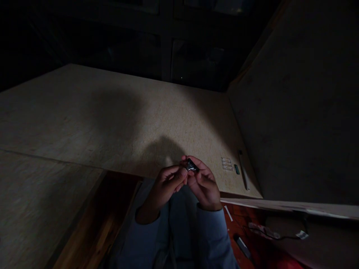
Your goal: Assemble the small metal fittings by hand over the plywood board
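Observation:
My left hand (172, 181) and my right hand (205, 185) meet in front of my lap, at the near edge of the table. Between their fingertips is a small dark, glossy object (193, 165) with a pale glint on its lower side; its kind cannot be made out in the dim light. The right fingers curl behind and beneath it, with the thumb near its lower right end. On its left end the left thumb and fingers close in a pinch. Both hands are closed, and the fingers partly cover the object.
On the pale tabletop (157, 108), to the right, lie several small clear pieces in a row (227, 163), a small green piece (237, 169) and a slim grey stick-like tool (244, 172). A dark panel (297, 112) rises at the right. A dark grey object (242, 246) lies on the red floor.

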Available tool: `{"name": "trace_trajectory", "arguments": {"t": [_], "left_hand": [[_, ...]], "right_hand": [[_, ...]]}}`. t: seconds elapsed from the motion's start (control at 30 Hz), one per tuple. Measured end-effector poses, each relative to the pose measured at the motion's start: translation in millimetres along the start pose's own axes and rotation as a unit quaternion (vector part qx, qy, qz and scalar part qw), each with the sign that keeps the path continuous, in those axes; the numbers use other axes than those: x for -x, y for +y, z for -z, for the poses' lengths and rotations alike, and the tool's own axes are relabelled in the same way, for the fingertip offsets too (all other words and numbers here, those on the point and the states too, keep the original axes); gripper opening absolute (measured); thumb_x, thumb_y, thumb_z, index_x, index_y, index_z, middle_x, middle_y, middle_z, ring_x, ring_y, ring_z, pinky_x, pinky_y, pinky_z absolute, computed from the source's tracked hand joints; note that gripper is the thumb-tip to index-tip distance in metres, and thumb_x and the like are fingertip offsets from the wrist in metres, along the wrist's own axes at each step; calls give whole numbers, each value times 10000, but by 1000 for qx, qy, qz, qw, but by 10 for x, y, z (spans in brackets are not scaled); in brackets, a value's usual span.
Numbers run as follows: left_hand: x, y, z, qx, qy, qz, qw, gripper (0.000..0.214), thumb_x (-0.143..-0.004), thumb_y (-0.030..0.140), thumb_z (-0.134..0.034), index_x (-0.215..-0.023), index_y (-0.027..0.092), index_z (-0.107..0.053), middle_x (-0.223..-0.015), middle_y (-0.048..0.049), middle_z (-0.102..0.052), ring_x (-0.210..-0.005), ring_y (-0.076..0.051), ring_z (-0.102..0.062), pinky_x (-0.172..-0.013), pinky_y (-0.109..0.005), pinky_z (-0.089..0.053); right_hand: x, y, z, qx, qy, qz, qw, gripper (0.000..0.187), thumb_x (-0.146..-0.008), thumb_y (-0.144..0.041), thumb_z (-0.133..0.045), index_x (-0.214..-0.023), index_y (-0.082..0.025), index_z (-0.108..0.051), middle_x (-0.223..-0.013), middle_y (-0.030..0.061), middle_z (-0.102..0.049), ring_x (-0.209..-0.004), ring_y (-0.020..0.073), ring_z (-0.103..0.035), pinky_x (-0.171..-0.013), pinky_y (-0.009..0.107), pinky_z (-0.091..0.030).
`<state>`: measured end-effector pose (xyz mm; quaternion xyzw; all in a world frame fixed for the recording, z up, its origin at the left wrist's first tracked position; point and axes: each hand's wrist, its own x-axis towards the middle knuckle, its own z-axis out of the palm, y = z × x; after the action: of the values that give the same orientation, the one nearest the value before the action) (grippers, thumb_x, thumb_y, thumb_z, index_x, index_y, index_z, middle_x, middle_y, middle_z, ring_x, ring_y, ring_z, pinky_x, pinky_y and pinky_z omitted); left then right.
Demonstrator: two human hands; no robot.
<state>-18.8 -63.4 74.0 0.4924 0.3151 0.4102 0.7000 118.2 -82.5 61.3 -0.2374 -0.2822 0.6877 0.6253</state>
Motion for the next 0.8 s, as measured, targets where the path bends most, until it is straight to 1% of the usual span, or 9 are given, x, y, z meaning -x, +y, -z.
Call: {"name": "trace_trajectory", "arguments": {"t": [0.07, 0.17, 0.27, 0.37, 0.53, 0.67, 0.8], "left_hand": [[14, 30, 7, -11, -5, 7, 1000, 481, -889, 579, -600, -724, 128, -566, -618, 8, -459, -497, -65, -349, -468, -229, -238], [35, 68, 29, -37, -11, 15, 999, 512, -895, 602, -574, -700, 128, -566, -620, -4, -471, -512, -74, -367, -485, -236, -257], [47, 83, 52, -60, -18, 14, 998, 531, -896, 620, -560, -693, 129, -567, -627, -10, -482, -518, -78, -374, -496, -241, -271], [49, 79, 66, -69, -17, 15, 997, 535, -900, 623, -552, -698, 128, -567, -626, -9, -483, -515, -77, -367, -500, -242, -273], [30, 56, 87, -86, -19, 16, 996, 547, -905, 635, -539, -707, 126, -576, -607, -5, -473, -514, -81, -370, -504, -245, -277], [20, 53, 92, -95, -25, 13, 995, 547, -912, 632, -530, -704, 129, -578, -603, -6, -469, -526, -88, -384, -514, -245, -282], [25, 71, 75, -102, -20, 29, 994, 557, -897, 650, -535, -698, 131, -574, -599, -8, -468, -523, -90, -375, -512, -248, -272]], "right_hand": [[21, -15, 0, 13, 15, 3, 1000, 431, -751, -356, -834, -1155, -232, -745, -1266, 92, -680, -795, 160, -631, -748, 306, -533], [43, -41, -17, 28, 19, 2, 999, 431, -749, -385, -834, -1145, -236, -752, -1210, 97, -706, -765, 164, -631, -737, 313, -526], [52, -56, -30, 43, 28, 1, 999, 418, -741, -377, -839, -1129, -243, -758, -1169, 93, -723, -842, 188, -654, -772, 331, -533], [52, -54, -23, 53, 33, 4, 998, 420, -743, -363, -835, -1138, -248, -752, -1177, 89, -720, -906, 203, -664, -804, 349, -538], [52, -50, 18, 67, 13, 4, 998, 386, -798, -341, -798, -1167, -246, -733, -1202, 81, -710, -940, 183, -668, -818, 316, -534], [64, -55, 72, 85, 10, 6, 996, 413, -804, -361, -802, -1190, -237, -720, -1200, 89, -708, -968, 181, -663, -837, 312, -528], [75, -58, 108, 95, 18, 3, 995, 433, -792, -363, -814, -1190, -222, -717, -1201, 103, -706, -934, 184, -663, -812, 322, -533]]}}
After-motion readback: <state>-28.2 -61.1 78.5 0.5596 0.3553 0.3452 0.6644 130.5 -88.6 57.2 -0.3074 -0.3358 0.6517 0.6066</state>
